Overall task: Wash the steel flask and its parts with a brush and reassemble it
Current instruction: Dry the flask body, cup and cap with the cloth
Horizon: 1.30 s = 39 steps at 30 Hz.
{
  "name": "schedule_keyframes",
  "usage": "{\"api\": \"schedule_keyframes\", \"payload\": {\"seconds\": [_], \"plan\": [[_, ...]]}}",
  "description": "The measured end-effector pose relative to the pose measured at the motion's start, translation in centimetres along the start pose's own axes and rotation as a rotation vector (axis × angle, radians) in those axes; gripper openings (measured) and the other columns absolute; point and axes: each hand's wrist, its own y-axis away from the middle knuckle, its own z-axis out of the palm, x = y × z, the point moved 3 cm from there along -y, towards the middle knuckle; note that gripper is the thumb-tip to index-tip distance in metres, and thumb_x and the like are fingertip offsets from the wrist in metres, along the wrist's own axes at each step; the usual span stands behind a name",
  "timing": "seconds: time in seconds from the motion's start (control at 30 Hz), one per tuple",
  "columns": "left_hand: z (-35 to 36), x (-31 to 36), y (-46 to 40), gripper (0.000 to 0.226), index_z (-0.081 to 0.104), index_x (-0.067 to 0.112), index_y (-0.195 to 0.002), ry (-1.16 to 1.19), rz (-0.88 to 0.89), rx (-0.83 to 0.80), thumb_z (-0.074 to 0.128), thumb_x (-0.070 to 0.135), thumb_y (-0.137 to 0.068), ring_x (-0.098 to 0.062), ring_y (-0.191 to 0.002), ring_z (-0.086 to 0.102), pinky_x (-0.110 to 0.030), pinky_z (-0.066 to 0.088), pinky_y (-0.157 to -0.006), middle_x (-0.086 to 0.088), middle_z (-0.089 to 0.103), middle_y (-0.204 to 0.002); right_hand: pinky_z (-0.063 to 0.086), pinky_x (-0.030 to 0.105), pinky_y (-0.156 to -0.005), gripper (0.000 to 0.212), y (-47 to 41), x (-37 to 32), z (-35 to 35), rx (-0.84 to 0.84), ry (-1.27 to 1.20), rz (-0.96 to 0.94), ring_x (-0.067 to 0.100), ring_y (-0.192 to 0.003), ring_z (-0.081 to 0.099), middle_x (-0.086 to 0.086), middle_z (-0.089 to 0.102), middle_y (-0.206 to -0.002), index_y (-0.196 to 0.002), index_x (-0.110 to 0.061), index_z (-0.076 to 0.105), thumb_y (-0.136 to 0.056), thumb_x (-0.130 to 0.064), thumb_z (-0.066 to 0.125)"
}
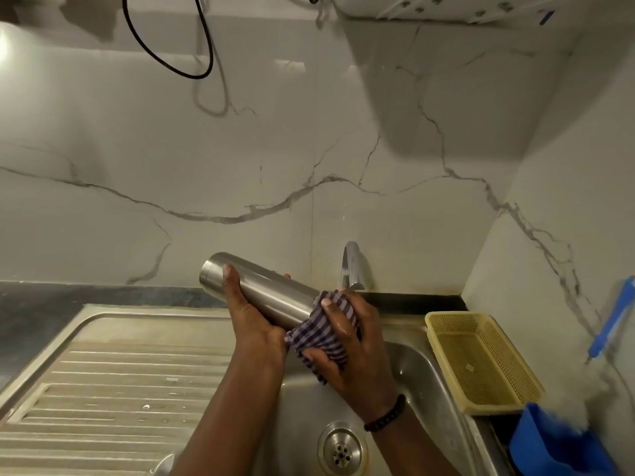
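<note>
Cylindrical brushed-steel flask (271, 286) lies tilted; left hand (245, 309) grips it, right hand (347, 341) clutches checked purple cloth (321, 334) around its end.

Both forearms raised, both grips closed.
Left grip (249, 309) wraps its fingers around the steel flask (268, 286). Right grip (347, 341), just right of the left grip, clutches a checked cloth (319, 333) against the flask end; beaded bracelet (386, 413) on wrist.

Over the sink basin (422, 383) both hands and the tilted flask (261, 286) fill the middle, the tap (352, 266) crowds twelve o'clock, the yellow basket (481, 359) blocks three o'clock, while the ribbed drainboard (113, 389) at nine o'clock lies open.
</note>
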Motion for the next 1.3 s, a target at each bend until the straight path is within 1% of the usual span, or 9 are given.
{"api": "schedule_keyframes", "payload": {"seconds": [0.23,0.4,0.5,0.6,0.73,0.83,0.97,1.2,1.3], "plan": [[0.5,0.1,-0.2,0.061,0.062,0.018,-0.117,-0.03,0.197,-0.163,0.068,0.064,-0.077,-0.028,-0.095,0.07,-0.042,0.058,-0.08,-0.005,0.073,-0.096,0.054,0.016,-0.079,0.052,-1.5,-2.3,-0.4,0.01,-0.559,0.809,0.004,-0.1,0.062,-0.005,0.061,-0.116,-0.118,-0.039,0.051,-0.083,-0.074,0.041],[1.5,1.4,0.2,0.078,0.063,0.015,-0.115,-0.14,0.377,-0.481,0.078,0.066,-0.059,-0.024,-0.081,0.07,-0.035,0.06,-0.069,-0.007,0.07,-0.094,0.054,0.026,-0.05,0.062,-1.8,-1.6,-0.2,-0.345,-1.526,1.649,0.019,-0.065,0.064,0.016,0.065,-0.094,-0.128,-0.005,0.054,-0.089,-0.053,0.057],[2.3,1.5,0.2,0.079,0.062,0.012,-0.119,-0.185,0.382,-0.509,0.077,0.064,-0.062,-0.025,-0.081,0.07,-0.035,0.06,-0.069,-0.009,0.069,-0.096,0.05,0.023,-0.04,0.075,-0.8,-0.8,0.5,-0.45,-1.509,1.598,0.018,-0.06,0.059,0.015,0.065,-0.088,-0.131,-0.003,0.053,-0.083,-0.06,0.061],[1.9,1.0,-0.3,0.086,0.056,0.009,-0.132,-0.142,0.294,-0.268,0.07,0.065,-0.069,-0.025,-0.088,0.072,-0.038,0.059,-0.073,-0.008,0.071,-0.099,0.058,0.025,-0.061,0.051,-0.5,-0.7,1.3,-0.066,-1.495,1.271,0.018,-0.079,0.068,0.0,0.069,-0.095,-0.119,-0.018,0.061,-0.082,-0.052,0.069],[0.5,-0.5,-0.4,0.062,0.06,0.018,-0.118,-0.033,0.096,-0.028,0.067,0.066,-0.079,-0.03,-0.097,0.072,-0.047,0.057,-0.089,-0.012,0.074,-0.104,0.047,0.008,-0.085,0.046,0.1,-0.9,0.5,0.088,-0.261,0.417,0.001,-0.101,0.057,-0.006,0.058,-0.117,-0.121,-0.025,0.051,-0.094,-0.061,0.04],[0.2,-0.8,-0.1,0.066,0.058,0.017,-0.123,-0.064,0.134,-0.029,0.068,0.063,-0.078,-0.028,-0.093,0.073,-0.043,0.059,-0.08,-0.01,0.073,-0.098,0.047,0.007,-0.077,0.049,0.4,-0.1,0.8,0.088,-0.415,0.595,0.001,-0.092,0.059,-0.007,0.061,-0.108,-0.12,-0.02,0.054,-0.093,-0.059,0.044],[1.1,0.4,-0.1,0.103,0.047,0.006,-0.139,-0.243,0.374,-0.321,0.08,0.065,-0.062,-0.028,-0.089,0.07,-0.039,0.059,-0.071,-0.011,0.068,-0.102,0.05,0.03,-0.045,0.058,0.7,-0.4,1.6,-0.345,-1.322,1.595,0.015,-0.061,0.061,0.006,0.068,-0.081,-0.123,-0.009,0.058,-0.091,-0.057,0.054],[1.2,0.9,0.2,0.095,0.048,0.029,-0.131,-0.673,0.513,-0.448,0.085,0.065,-0.051,-0.026,-0.107,0.069,-0.053,0.055,-0.092,-0.006,0.068,-0.119,0.057,0.044,-0.083,0.079,1.3,3.9,-0.2,-0.268,-0.673,1.272,0.025,-0.091,0.069,0.01,0.071,-0.104,-0.113,-0.018,0.064,-0.069,-0.082,0.048],[0.4,1.1,0.5,0.079,0.043,0.053,-0.122,-0.985,0.657,-0.473,0.081,0.06,-0.053,-0.001,-0.105,0.064,-0.027,0.056,-0.085,0.017,0.062,-0.117,0.056,0.044,-0.078,0.065,0.0,5.4,-2.2,-0.07,-0.754,1.256,0.028,-0.092,0.066,0.014,0.067,-0.108,-0.121,-0.015,0.058,-0.086,-0.068,0.047]]}}
